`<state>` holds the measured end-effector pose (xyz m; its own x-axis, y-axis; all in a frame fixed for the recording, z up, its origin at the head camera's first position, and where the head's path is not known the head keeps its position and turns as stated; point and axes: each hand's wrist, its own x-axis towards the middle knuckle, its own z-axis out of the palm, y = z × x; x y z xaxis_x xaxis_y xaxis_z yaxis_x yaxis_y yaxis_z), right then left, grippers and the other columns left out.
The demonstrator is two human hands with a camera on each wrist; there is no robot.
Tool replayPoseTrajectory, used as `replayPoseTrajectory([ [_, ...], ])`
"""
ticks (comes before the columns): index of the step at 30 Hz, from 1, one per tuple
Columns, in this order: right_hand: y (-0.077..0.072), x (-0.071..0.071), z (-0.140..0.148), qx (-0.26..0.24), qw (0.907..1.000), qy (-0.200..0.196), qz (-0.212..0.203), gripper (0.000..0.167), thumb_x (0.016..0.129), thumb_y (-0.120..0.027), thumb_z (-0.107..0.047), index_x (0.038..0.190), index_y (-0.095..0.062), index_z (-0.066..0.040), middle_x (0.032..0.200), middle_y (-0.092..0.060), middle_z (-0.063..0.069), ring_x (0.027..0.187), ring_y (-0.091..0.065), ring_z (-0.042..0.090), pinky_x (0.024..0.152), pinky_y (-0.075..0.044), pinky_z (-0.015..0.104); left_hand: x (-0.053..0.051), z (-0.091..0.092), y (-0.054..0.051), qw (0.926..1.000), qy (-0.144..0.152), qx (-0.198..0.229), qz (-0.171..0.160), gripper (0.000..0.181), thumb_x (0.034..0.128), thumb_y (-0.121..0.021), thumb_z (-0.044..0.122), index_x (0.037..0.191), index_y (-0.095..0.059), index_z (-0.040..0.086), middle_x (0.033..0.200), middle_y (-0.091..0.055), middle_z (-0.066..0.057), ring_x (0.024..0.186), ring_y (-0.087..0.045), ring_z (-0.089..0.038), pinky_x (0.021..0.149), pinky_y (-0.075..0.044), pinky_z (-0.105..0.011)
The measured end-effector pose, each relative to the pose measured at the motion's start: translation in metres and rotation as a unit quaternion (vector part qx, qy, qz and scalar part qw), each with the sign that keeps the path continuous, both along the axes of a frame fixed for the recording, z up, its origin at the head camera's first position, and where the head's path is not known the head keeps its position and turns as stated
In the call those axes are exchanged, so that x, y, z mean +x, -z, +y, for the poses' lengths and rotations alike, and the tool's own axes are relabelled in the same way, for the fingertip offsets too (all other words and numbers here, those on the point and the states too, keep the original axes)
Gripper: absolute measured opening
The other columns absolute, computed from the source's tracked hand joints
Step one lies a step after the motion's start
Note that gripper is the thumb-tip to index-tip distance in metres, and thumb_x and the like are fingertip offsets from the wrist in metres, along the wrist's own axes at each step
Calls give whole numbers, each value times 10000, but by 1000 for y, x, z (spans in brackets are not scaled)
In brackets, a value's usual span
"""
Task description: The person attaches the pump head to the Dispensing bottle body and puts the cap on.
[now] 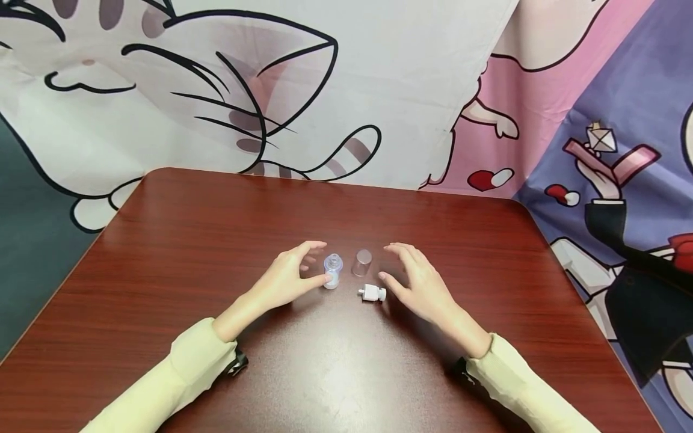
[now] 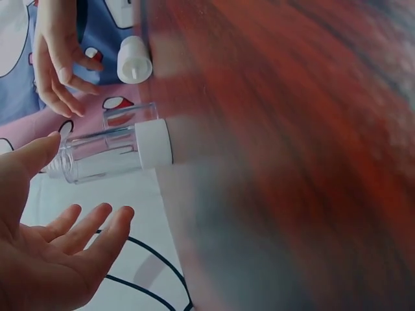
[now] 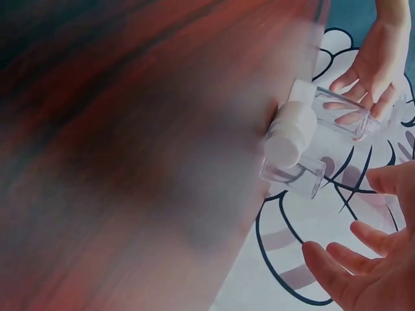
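Clear bottle (image 1: 332,269) upright, uncapped, mid-desk (image 1: 260,210); clear cap (image 1: 362,263) and white pump top (image 1: 372,293) just beside, toward right edge. Left hand (image 1: 287,275) loosely spread, contact unclear; right hand (image 1: 421,285) empty, relaxed. Judged step: positioning; next calls for finger grip on bottle.

A reddish-brown wood-grain table (image 1: 178,228) with rounded far corners. Behind it hangs a white backdrop (image 1: 417,78) printed with a cartoon cat (image 1: 249,99); to the right, pink and purple-blue panels (image 1: 590,102). Light glares (image 1: 338,385) on the table's near middle.
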<state>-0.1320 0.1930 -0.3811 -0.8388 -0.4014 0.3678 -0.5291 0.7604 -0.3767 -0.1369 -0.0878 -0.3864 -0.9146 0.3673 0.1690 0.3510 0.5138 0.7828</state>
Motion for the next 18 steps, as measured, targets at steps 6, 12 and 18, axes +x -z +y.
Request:
replayPoseTrajectory([
  [6,0,0,-2,-254,9990,-248,-260,444,859,-716,-258,1233,-561,-75,1213,-587,54,945,-632,252,817,-547,365,0,6,0,9996,200,148,-153,599,811,-771,178,1331,-498,62,1314,-581,-149,1074,-642,-267,878,-562,-340],
  [12,3,-1,-3,-375,9972,-402,-513,419,845,-732,-237,1196,-582,-64,1158,-609,92,908,-663,256,796,-569,393,0,11,1,9991,269,199,-247,591,809,-774,156,1317,-499,29,1280,-596,-129,1082,-640,-270,872,-564,-328],
  [18,3,-1,-5,-346,9963,-465,-636,403,831,-748,-244,1165,-604,-69,1136,-628,92,936,-662,246,797,-568,382,-2,14,2,9989,264,230,-313,587,803,-775,130,1307,-497,18,1268,-597,-140,1076,-643,-276,863,-568,-328],
])
